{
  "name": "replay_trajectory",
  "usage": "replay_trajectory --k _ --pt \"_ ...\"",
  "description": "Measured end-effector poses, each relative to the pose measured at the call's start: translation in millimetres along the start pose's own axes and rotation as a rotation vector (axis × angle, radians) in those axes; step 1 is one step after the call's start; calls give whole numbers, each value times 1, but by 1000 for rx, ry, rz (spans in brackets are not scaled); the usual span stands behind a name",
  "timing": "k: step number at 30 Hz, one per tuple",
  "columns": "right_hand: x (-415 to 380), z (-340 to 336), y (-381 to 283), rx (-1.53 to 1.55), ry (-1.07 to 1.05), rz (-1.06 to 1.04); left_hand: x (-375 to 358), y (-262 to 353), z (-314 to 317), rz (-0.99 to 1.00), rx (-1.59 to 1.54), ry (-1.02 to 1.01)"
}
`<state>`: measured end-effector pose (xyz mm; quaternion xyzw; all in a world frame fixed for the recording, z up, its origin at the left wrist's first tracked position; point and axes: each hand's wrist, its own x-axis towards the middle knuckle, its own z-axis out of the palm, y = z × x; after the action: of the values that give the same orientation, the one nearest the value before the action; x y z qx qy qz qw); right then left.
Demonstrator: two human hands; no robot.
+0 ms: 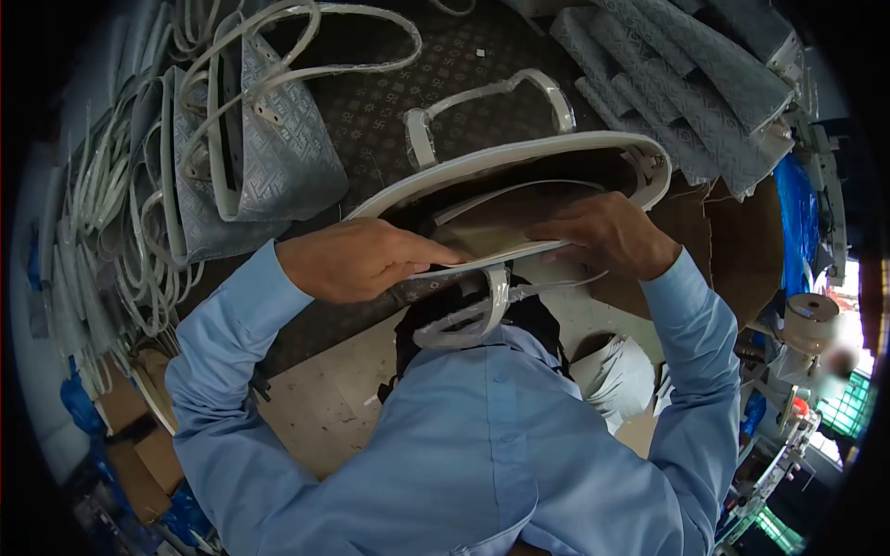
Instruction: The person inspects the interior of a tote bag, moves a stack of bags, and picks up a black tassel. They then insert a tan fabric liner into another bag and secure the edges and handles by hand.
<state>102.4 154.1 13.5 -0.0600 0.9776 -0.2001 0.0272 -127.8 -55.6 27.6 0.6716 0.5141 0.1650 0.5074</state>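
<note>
An open bag (519,148) with a pale rim and plastic-wrapped handles lies in front of me, its dark inside facing up. My left hand (357,259) is closed on the near rim at the left, thumb along the edge. Farther right, my right hand (607,233) grips the same near rim, with its fingers partly inside the opening. Between the hands a brownish lining (510,218) with a pale edge strip shows inside the bag. One wrapped handle (498,292) hangs over the near side, against my shirt; the other stands at the far side.
Grey patterned bags (287,139) with long pale straps are at the upper left, beside a bundle of straps (111,213). Folded patterned pieces (677,83) lie at the upper right. A cardboard box (742,241) and a thread cone (811,320) are on the right.
</note>
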Motion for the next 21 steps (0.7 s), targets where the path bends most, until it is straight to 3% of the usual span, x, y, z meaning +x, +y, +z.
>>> replay_trajectory --k 3,5,6,8,12,14,21 --pt "-4 -1 0 25 -24 27 1 4 0 56 54 72" --pt "-2 -2 -2 13 -77 34 -2 15 -5 -165 71 22" --pt "-1 -2 -2 9 -69 44 -3 12 -4 -158 80 16" --pt "-2 -3 -4 47 -61 41 -3 1 0 22 76 127" --pt "11 -3 -29 -39 -18 63 -3 2 -2 -3 129 100" --pt "19 5 -41 133 -20 86 -3 -3 3 67 217 199" --pt "19 7 -33 197 -12 7 -11 -6 11 201 386 276"
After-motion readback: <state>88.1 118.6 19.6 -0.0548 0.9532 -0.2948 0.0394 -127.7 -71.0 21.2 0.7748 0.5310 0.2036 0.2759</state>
